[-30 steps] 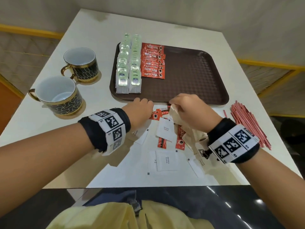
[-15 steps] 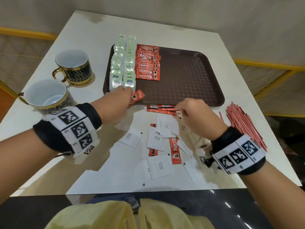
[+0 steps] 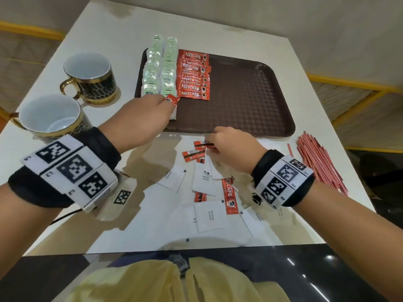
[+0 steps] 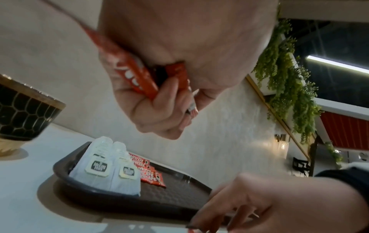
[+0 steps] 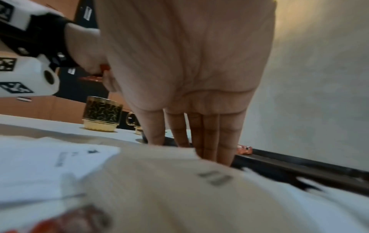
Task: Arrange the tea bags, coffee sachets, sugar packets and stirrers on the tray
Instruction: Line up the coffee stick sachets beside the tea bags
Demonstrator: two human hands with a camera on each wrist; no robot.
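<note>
With the left hand curled tight round a red coffee sachet at the near end of the tray row, I'd lay it flat, overlapping evenly, while the right hand's straight fingers touch loose sachets on the worktop.

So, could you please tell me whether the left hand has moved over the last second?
Yes. The left hand has gone forward from the table in front of the tray to its near-left corner, carrying a coffee sachet.
</note>
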